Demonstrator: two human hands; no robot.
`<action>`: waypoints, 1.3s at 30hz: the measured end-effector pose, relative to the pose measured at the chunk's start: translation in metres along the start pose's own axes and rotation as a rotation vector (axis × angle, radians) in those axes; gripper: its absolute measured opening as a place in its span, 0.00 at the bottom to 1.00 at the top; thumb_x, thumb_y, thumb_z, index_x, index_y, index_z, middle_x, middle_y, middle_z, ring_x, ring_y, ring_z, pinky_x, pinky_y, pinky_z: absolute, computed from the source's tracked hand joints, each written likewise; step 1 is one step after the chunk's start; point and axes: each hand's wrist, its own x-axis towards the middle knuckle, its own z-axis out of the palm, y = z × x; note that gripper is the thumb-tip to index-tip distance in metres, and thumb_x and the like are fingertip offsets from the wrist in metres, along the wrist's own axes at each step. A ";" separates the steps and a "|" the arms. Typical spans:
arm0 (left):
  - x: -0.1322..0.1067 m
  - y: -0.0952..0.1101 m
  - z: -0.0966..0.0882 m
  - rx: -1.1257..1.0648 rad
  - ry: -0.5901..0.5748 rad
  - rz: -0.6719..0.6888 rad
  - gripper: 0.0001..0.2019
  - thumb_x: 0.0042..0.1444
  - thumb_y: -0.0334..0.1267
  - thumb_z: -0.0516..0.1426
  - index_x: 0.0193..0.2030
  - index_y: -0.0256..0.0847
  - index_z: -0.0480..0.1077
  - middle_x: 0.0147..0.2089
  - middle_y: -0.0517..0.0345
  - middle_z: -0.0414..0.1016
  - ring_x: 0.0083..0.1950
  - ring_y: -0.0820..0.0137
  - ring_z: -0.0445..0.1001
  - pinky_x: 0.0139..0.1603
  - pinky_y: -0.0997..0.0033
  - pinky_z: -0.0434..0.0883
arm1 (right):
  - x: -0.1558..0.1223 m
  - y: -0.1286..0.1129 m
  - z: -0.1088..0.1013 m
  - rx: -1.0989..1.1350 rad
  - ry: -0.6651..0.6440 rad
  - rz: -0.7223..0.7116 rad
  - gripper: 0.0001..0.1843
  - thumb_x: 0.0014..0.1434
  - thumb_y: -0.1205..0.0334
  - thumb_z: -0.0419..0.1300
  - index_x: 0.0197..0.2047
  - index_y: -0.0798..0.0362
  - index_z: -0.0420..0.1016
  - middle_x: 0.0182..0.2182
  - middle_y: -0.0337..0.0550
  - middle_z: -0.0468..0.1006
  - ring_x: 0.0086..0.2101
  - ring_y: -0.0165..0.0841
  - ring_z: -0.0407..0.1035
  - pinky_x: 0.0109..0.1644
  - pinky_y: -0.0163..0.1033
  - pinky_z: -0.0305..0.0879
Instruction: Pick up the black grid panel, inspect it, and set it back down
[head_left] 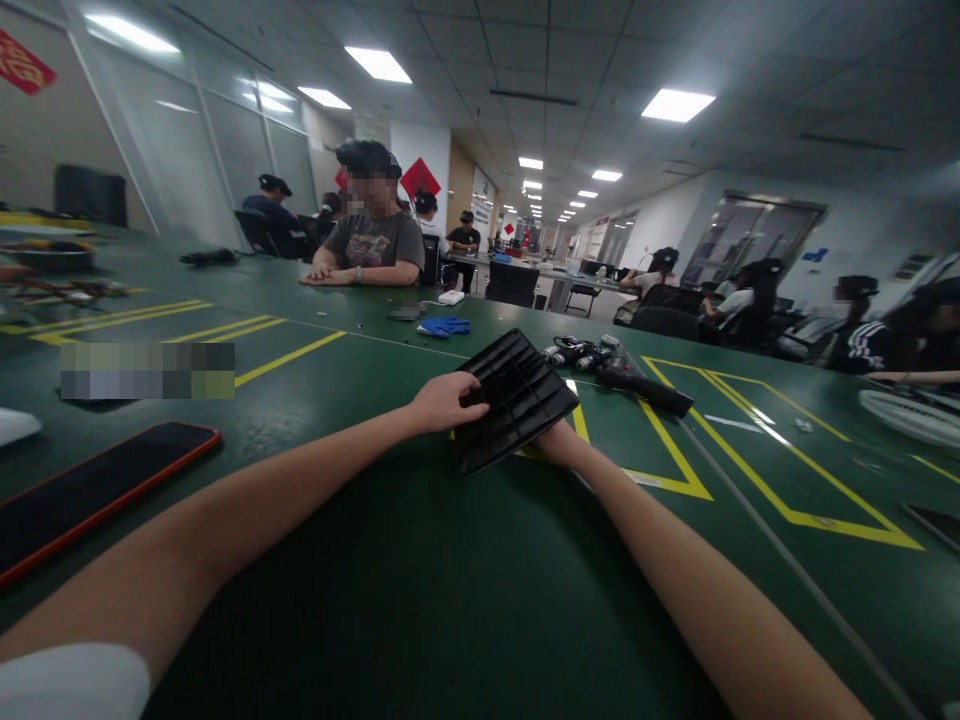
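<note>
That black tray [525, 385] looks light and stiff, best held by its edges: the left hand [444, 402] grasps one; whether the right hand [561, 443] grips, I can't tell.

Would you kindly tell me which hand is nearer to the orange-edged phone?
Left. The left hand, at the black panel's left edge, is right of the phone; the right hand, at its lower right edge, is farther right.
</note>
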 end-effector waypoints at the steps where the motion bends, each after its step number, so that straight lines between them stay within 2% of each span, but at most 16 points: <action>1: 0.003 -0.008 -0.007 0.038 0.027 -0.053 0.15 0.43 0.48 0.59 0.34 0.40 0.71 0.31 0.56 0.69 0.33 0.67 0.66 0.32 0.73 0.60 | 0.000 0.006 -0.005 -0.012 0.014 0.036 0.23 0.55 0.58 0.54 0.55 0.50 0.66 0.50 0.47 0.70 0.50 0.41 0.61 0.56 0.49 0.57; 4: 0.010 -0.042 -0.039 0.199 0.085 -0.275 0.15 0.48 0.50 0.54 0.29 0.38 0.69 0.29 0.54 0.69 0.34 0.65 0.67 0.32 0.72 0.59 | -0.004 0.031 -0.026 -0.138 0.077 0.220 0.25 0.54 0.61 0.54 0.56 0.50 0.65 0.44 0.49 0.72 0.45 0.41 0.64 0.51 0.49 0.58; 7: 0.009 -0.080 -0.072 0.360 0.133 -0.589 0.20 0.46 0.55 0.54 0.21 0.37 0.63 0.27 0.50 0.67 0.38 0.60 0.68 0.35 0.69 0.60 | -0.016 0.058 -0.047 -0.357 0.134 0.470 0.24 0.55 0.59 0.52 0.56 0.48 0.65 0.45 0.51 0.71 0.46 0.42 0.63 0.50 0.48 0.57; 9: 0.003 -0.101 -0.089 0.408 0.157 -0.681 0.21 0.45 0.54 0.55 0.18 0.37 0.58 0.26 0.49 0.66 0.42 0.55 0.67 0.38 0.65 0.61 | -0.023 0.071 -0.055 -0.473 0.115 0.580 0.24 0.56 0.57 0.51 0.56 0.47 0.65 0.45 0.53 0.71 0.47 0.44 0.64 0.49 0.48 0.58; 12: -0.008 -0.125 -0.102 0.443 0.167 -0.779 0.20 0.42 0.48 0.59 0.16 0.38 0.54 0.24 0.47 0.65 0.47 0.50 0.65 0.42 0.60 0.61 | -0.031 0.079 -0.057 -0.558 0.079 0.655 0.23 0.56 0.56 0.50 0.55 0.50 0.68 0.45 0.58 0.71 0.45 0.48 0.65 0.47 0.49 0.58; 16: -0.011 -0.136 -0.108 0.453 0.168 -0.844 0.16 0.43 0.43 0.59 0.18 0.34 0.60 0.28 0.40 0.69 0.48 0.45 0.65 0.44 0.53 0.61 | -0.030 0.072 -0.055 -0.586 0.087 0.679 0.24 0.55 0.53 0.51 0.54 0.51 0.68 0.47 0.61 0.69 0.47 0.53 0.62 0.49 0.54 0.57; 19: -0.003 -0.124 -0.102 0.419 0.216 -0.705 0.07 0.49 0.33 0.53 0.28 0.29 0.68 0.33 0.37 0.71 0.50 0.47 0.64 0.48 0.51 0.60 | -0.022 0.054 -0.053 -0.614 0.158 0.646 0.27 0.54 0.52 0.51 0.55 0.55 0.66 0.54 0.63 0.62 0.54 0.57 0.53 0.54 0.59 0.50; 21: 0.004 -0.108 -0.087 0.371 0.216 -0.550 0.13 0.50 0.27 0.49 0.42 0.25 0.68 0.39 0.37 0.72 0.52 0.51 0.65 0.51 0.53 0.59 | -0.013 0.036 -0.047 -0.593 0.192 0.557 0.28 0.55 0.54 0.50 0.57 0.59 0.63 0.56 0.63 0.60 0.56 0.56 0.49 0.57 0.59 0.46; 23: 0.010 -0.089 -0.061 0.309 0.156 -0.417 0.20 0.51 0.25 0.48 0.52 0.24 0.64 0.45 0.39 0.72 0.52 0.56 0.66 0.54 0.58 0.59 | -0.005 0.015 -0.035 -0.547 0.168 0.455 0.28 0.56 0.53 0.50 0.57 0.59 0.61 0.56 0.60 0.60 0.57 0.51 0.50 0.59 0.56 0.47; 24: 0.011 -0.081 -0.046 0.271 0.107 -0.349 0.23 0.50 0.24 0.47 0.55 0.27 0.62 0.47 0.42 0.72 0.53 0.60 0.66 0.54 0.63 0.60 | -0.003 0.005 -0.027 -0.519 0.134 0.411 0.29 0.56 0.52 0.50 0.58 0.57 0.61 0.57 0.57 0.60 0.58 0.49 0.50 0.60 0.54 0.47; 26: 0.013 -0.068 -0.018 0.200 0.010 -0.256 0.24 0.48 0.22 0.47 0.54 0.33 0.65 0.53 0.47 0.70 0.55 0.65 0.65 0.56 0.69 0.59 | -0.001 -0.014 -0.009 -0.420 0.042 0.306 0.30 0.57 0.49 0.49 0.60 0.54 0.59 0.59 0.53 0.58 0.59 0.48 0.47 0.61 0.55 0.46; 28: 0.012 -0.062 0.003 0.134 -0.096 -0.200 0.23 0.47 0.22 0.48 0.51 0.36 0.68 0.55 0.50 0.69 0.57 0.66 0.64 0.58 0.70 0.58 | -0.002 -0.028 0.008 -0.309 -0.086 0.206 0.30 0.58 0.47 0.46 0.61 0.50 0.57 0.61 0.50 0.56 0.60 0.48 0.46 0.61 0.58 0.44; 31: 0.009 -0.058 0.013 0.106 -0.163 -0.181 0.19 0.50 0.26 0.49 0.48 0.36 0.69 0.56 0.49 0.68 0.59 0.63 0.63 0.60 0.65 0.55 | -0.003 -0.038 0.018 -0.263 -0.216 0.119 0.28 0.60 0.44 0.41 0.59 0.46 0.59 0.60 0.45 0.60 0.59 0.46 0.52 0.60 0.58 0.48; 33: 0.004 -0.050 0.010 0.117 -0.144 -0.129 0.17 0.52 0.32 0.50 0.50 0.35 0.68 0.58 0.47 0.65 0.62 0.61 0.57 0.62 0.62 0.51 | -0.001 -0.035 0.011 -0.300 -0.203 0.115 0.28 0.61 0.46 0.39 0.59 0.47 0.60 0.58 0.45 0.62 0.57 0.42 0.55 0.59 0.52 0.52; 35: -0.004 -0.035 0.008 0.095 -0.155 -0.016 0.17 0.54 0.36 0.51 0.49 0.36 0.68 0.58 0.46 0.64 0.63 0.61 0.55 0.63 0.61 0.49 | 0.000 -0.024 -0.006 -0.360 -0.128 0.166 0.28 0.61 0.48 0.40 0.59 0.52 0.60 0.58 0.49 0.62 0.57 0.43 0.55 0.59 0.50 0.52; 39: -0.026 0.004 0.012 0.019 -0.327 0.265 0.13 0.57 0.38 0.49 0.45 0.41 0.71 0.51 0.50 0.70 0.52 0.64 0.67 0.56 0.64 0.59 | -0.012 0.016 -0.042 -0.513 0.089 0.379 0.28 0.61 0.55 0.42 0.60 0.60 0.56 0.60 0.61 0.54 0.60 0.54 0.43 0.58 0.66 0.38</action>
